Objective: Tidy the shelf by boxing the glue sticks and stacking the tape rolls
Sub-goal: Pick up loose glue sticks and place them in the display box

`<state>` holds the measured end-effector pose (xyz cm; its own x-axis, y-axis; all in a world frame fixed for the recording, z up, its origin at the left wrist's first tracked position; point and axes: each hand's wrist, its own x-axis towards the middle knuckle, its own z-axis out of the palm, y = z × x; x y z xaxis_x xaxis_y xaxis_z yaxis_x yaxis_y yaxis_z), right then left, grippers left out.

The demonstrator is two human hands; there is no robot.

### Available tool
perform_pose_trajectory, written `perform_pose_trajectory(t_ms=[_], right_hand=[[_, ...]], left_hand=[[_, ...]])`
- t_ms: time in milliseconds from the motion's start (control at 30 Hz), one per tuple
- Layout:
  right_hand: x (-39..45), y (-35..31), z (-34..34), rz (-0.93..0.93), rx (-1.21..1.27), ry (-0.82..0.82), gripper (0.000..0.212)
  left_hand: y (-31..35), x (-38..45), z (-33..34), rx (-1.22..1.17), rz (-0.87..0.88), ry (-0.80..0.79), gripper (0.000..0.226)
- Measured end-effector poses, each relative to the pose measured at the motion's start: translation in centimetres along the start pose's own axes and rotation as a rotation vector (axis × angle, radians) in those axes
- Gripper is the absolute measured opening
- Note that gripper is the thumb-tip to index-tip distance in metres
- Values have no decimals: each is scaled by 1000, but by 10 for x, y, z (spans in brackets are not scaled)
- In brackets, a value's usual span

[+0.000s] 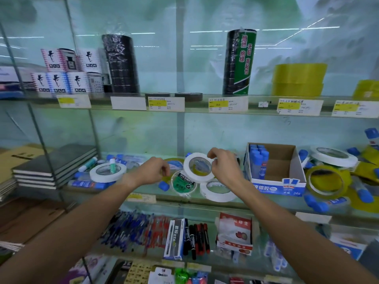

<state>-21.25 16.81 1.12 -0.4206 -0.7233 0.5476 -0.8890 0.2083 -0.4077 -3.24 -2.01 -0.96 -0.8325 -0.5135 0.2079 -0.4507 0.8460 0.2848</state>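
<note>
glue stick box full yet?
No: the glue stick box holds only a cluster of blue-capped glue sticks at its left end, and bare cardboard shows across the rest.

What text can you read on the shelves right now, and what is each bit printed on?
"阻燃 无铅 绝缘 高粘性": green label on the black tape stack.
"MADE IN": inside the white tape roll.
"24支": front of the glue stick box.
Price tags, the green tape label and the marker box: too blurred to read.

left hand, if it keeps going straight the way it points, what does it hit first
Probably the yellow tape roll right beyond the left hand, just above the green-labelled roll; depth is unclear from this one view.
</note>
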Motion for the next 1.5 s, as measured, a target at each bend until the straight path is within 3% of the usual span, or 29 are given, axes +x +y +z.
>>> perform_pose_trajectory(t_ms=[200, 433, 633, 800, 1000, 1167, 1500], right_hand=[[-4, -13, 19, -9, 47, -71, 30], [-9, -16, 29, -13, 52, -88, 32], [-9, -13, 30, 0, 92, -82, 33], [-5, -14, 38, 30, 188, -55, 28], [-2, -29, 39, 82, 494, -124, 23], [2, -39, 24, 219, 774, -134, 23], [1, -10, -22, 261, 772, -134, 24]], left_hand=[[-12, -19, 12, 250, 85, -57, 44], [-31, -22, 15, 349, 224, -5, 35], [-42, -30, -4, -52, 183, 291, 26], [-25, -21, -25, -452, 32, 409, 27], [12, -13, -34, -957, 5, 359, 28], [54, -8, -21, -1267, 4, 168, 31], [120, 12, 12, -1336, 63, 31, 30]])
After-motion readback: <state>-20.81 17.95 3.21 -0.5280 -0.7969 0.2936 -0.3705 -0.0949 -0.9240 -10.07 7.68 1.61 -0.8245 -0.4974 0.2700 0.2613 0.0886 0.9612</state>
